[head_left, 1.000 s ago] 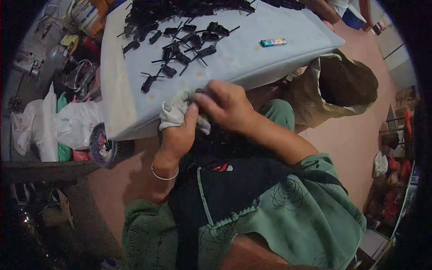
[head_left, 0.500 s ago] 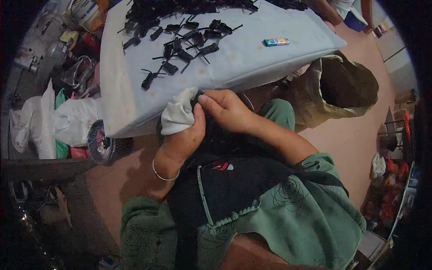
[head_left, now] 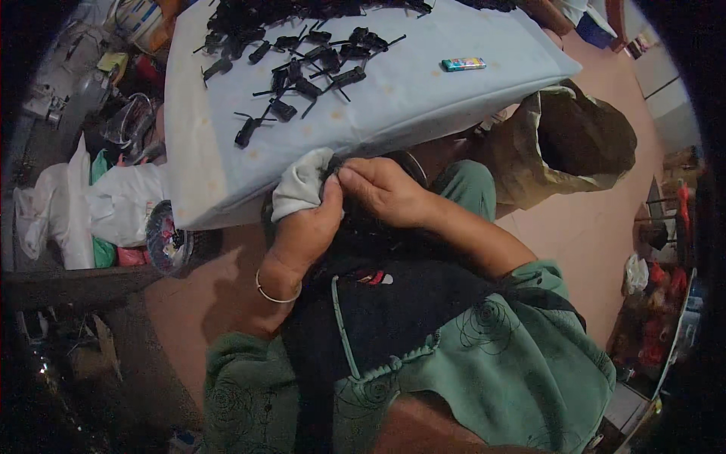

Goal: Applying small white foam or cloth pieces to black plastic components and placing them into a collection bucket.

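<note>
In front of my lap, at the near edge of the table, my two hands meet over a small dark piece (head_left: 333,168) that their fingers mostly hide. My left hand (head_left: 311,233) is closed around it, its fingers covered by a white cloth (head_left: 299,188) and its thumb bare. From the other side, my right hand (head_left: 389,193) pinches the piece between thumb and bent forefinger. Beyond my hands, several black plastic parts (head_left: 302,85) with thin rod-like arms lie scattered on the covered table (head_left: 401,106), densest toward its far side.
A small colourful packet (head_left: 463,65) lies on the table's right. An open brown sack (head_left: 522,166) stands on the floor to the right. White plastic bags (head_left: 128,200) and a clear basket (head_left: 160,234) sit at the left. Another person's arm (head_left: 541,13) shows at the far right.
My right hand has dipped and turned slightly, its fingertips still at the dark piece. The left hand keeps nearly the same place, and the cloth has creased a little differently.
</note>
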Available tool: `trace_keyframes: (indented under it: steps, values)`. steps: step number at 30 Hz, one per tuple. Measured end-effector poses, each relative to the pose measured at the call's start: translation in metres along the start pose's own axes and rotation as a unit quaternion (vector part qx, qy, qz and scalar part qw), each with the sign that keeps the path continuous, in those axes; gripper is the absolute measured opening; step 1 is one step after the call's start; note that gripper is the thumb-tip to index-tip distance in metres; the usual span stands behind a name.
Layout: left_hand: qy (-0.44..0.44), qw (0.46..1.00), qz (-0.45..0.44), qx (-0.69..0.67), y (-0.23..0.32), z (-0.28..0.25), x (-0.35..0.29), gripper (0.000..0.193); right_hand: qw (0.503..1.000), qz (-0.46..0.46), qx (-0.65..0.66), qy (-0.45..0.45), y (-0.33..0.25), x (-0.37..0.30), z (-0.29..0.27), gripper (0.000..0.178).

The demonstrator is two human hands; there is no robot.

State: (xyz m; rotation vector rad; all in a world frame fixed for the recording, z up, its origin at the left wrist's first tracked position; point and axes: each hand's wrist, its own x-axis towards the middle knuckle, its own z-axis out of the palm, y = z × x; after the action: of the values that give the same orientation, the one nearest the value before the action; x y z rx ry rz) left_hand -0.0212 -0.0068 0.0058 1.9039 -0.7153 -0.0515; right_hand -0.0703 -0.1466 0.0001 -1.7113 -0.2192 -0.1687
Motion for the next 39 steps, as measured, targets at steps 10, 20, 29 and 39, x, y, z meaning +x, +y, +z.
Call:
trace_keyframes:
  steps: [10,20,29,39]
  values:
    - [0.022,0.979,0.14,0.148,0.006,0.002,0.003,0.028,0.994,0.075,0.077,0.025,0.014,0.005,0.007,0.029]
    - [-0.07,0.951,-0.148,-0.262,0.002,-0.012,0.008,0.013,0.987,-0.012,-0.162,-0.014,0.007,-0.006,-0.024,0.015]
    - [-0.176,0.913,-0.156,-0.333,0.019,-0.014,0.006,0.027,0.985,-0.133,-0.083,0.075,-0.011,0.001,-0.016,0.012]
    - [-0.102,0.985,-0.087,-0.112,0.016,-0.01,0.007,0.02,0.988,-0.036,-0.139,-0.048,-0.012,-0.003,-0.019,0.024]
